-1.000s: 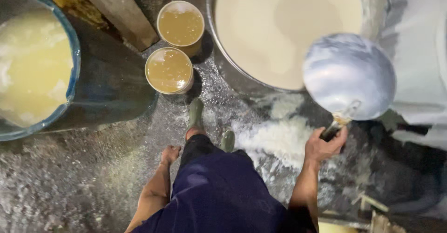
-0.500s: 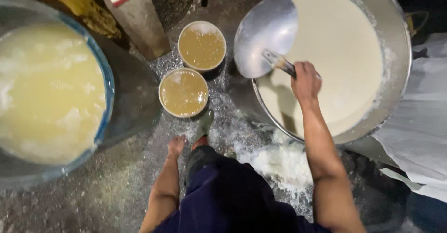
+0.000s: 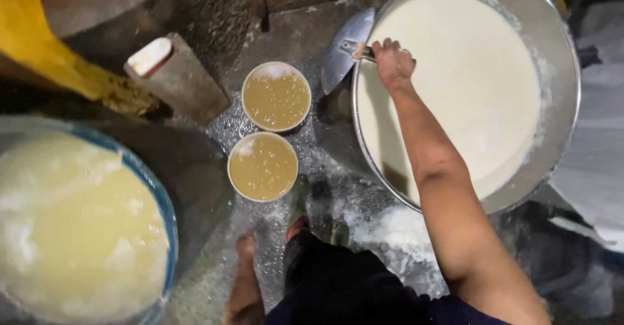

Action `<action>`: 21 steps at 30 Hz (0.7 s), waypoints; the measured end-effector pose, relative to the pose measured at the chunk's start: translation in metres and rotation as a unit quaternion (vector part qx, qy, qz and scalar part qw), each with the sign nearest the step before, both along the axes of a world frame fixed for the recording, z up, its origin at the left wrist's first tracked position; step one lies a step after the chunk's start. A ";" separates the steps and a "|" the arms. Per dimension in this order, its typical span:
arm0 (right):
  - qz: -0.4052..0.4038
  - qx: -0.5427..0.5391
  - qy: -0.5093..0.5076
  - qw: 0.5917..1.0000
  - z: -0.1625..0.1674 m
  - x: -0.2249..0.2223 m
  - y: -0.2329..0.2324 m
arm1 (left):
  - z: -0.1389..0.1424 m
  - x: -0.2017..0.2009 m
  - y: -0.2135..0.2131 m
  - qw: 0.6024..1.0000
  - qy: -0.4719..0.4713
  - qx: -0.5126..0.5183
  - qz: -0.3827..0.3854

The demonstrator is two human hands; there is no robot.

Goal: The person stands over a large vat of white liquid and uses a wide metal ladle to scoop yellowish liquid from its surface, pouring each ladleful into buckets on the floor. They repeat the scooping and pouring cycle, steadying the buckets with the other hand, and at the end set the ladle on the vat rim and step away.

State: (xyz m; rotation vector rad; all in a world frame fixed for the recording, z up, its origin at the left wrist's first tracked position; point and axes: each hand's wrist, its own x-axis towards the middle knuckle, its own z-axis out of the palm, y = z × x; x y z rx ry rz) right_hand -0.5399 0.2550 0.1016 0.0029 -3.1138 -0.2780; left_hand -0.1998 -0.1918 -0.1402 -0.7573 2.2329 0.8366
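My right hand (image 3: 392,64) grips the handle of a metal ladle (image 3: 348,49) at the left rim of a big steel pot (image 3: 564,71) full of creamy white liquid. The ladle's round bowl hangs outside the rim, tilted on edge. My left hand (image 3: 246,247) hangs low beside my dark-trousered leg, over the wet floor, holding nothing I can make out. Two small round containers of yellowish-brown liquid (image 3: 276,97) (image 3: 263,167) stand on the floor just left of the pot.
A large blue-rimmed tub (image 3: 170,227) of pale yellow liquid fills the lower left. A grey block with a white end (image 3: 175,78) and a yellow object (image 3: 58,58) lie at upper left. White foam covers the wet floor (image 3: 396,234). White cloth lies at right.
The ladle swung from low on the right, up over the pot, to the pot's left rim. The view shifted right and closer.
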 end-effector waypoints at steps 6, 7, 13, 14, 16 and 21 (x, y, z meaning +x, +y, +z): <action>0.042 -0.035 0.084 0.995 -0.001 0.036 0.015 | -0.002 -0.020 0.021 0.998 -0.028 0.060 -0.014; 0.047 -0.052 0.110 0.991 0.000 0.055 0.019 | 0.002 -0.032 0.023 0.998 -0.022 0.046 -0.023; -0.121 -0.208 0.202 0.949 -0.030 0.253 0.037 | 0.039 -0.101 0.055 0.998 -0.025 0.055 -0.032; -0.151 -0.254 0.254 0.921 -0.038 0.295 0.036 | 0.045 -0.112 0.059 0.997 -0.005 0.071 -0.032; -0.227 -0.233 0.318 0.891 -0.054 0.377 0.025 | 0.053 -0.124 0.066 0.994 0.031 0.103 -0.026; -0.459 -0.190 0.270 0.825 -0.072 0.574 -0.010 | 0.063 -0.141 0.089 0.979 0.050 0.043 -0.195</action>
